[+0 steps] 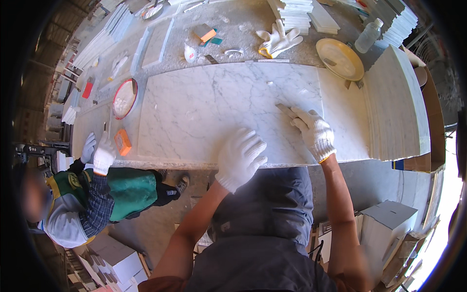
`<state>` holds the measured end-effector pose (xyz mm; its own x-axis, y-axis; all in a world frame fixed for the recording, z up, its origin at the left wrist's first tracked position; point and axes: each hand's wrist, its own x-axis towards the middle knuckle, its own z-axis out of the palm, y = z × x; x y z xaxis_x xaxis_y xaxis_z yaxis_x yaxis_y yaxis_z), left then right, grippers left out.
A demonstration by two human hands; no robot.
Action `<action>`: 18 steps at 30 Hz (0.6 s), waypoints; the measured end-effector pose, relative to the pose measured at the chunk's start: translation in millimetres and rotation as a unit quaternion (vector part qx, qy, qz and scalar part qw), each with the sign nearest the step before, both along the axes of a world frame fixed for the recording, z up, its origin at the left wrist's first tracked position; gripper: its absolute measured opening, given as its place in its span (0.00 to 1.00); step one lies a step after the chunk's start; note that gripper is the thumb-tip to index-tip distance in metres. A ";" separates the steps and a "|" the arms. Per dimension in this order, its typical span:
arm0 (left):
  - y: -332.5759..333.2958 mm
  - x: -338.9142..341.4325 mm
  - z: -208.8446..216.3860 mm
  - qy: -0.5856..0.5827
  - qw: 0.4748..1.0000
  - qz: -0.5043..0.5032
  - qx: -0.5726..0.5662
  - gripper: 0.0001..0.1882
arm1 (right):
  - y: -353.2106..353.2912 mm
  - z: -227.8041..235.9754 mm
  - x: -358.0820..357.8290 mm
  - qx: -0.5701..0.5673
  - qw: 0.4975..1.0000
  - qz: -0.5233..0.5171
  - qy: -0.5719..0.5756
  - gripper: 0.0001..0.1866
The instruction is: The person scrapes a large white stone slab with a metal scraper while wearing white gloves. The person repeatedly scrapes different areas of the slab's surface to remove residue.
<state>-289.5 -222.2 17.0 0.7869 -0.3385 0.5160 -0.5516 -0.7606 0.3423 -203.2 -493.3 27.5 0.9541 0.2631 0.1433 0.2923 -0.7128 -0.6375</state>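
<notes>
A white slab with grey marble veins (204,97) lies flat on the work table in front of me. My right hand (313,130), in a white knit glove, is closed around a flat metal scraper (285,111). Its blade points up and left, low over the slab; whether it touches the stone I cannot tell. My left hand (242,158), gloved too, is over the slab's near edge. Its fingers are slightly bent and apart, and nothing shows in them. Small white specks (270,82) dot the slab's far right part.
A yellow dish of white paste (359,61) and a clear bottle (368,36) stand at far right, near stacked slabs (396,107). Beyond the slab lie a spare glove (278,41) and a small white bottle (189,53). Left are a red-rimmed dish (131,113), an orange block (122,142) and a co-worker (97,199).
</notes>
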 end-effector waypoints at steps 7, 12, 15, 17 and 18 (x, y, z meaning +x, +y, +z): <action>-6.6 -2.9 -6.8 -0.008 1.000 0.016 0.019 0.24 | 9.6 25.6 -3.8 -0.092 0.996 -0.004 -0.005 0.19; -6.4 -0.4 -5.1 -0.001 1.000 0.004 0.026 0.24 | 10.0 17.7 2.7 -0.074 0.997 -0.011 0.002 0.19; -6.9 -0.9 -4.3 0.011 1.000 0.010 0.021 0.24 | 8.1 8.5 3.6 -0.050 0.999 -0.010 0.009 0.17; -6.9 -0.7 -5.0 -0.002 1.000 0.006 0.018 0.24 | 7.9 3.1 1.5 -0.035 0.999 -0.012 -0.014 0.16; -6.9 -0.4 -5.6 -0.003 1.000 0.005 0.015 0.24 | 7.1 1.5 1.0 -0.036 0.999 -0.009 -0.016 0.15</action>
<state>-289.8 -229.1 11.4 0.7870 -0.3463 0.5105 -0.5461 -0.7760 0.3155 -202.3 -486.2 29.0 0.9540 0.2568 0.1546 0.2983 -0.7618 -0.5750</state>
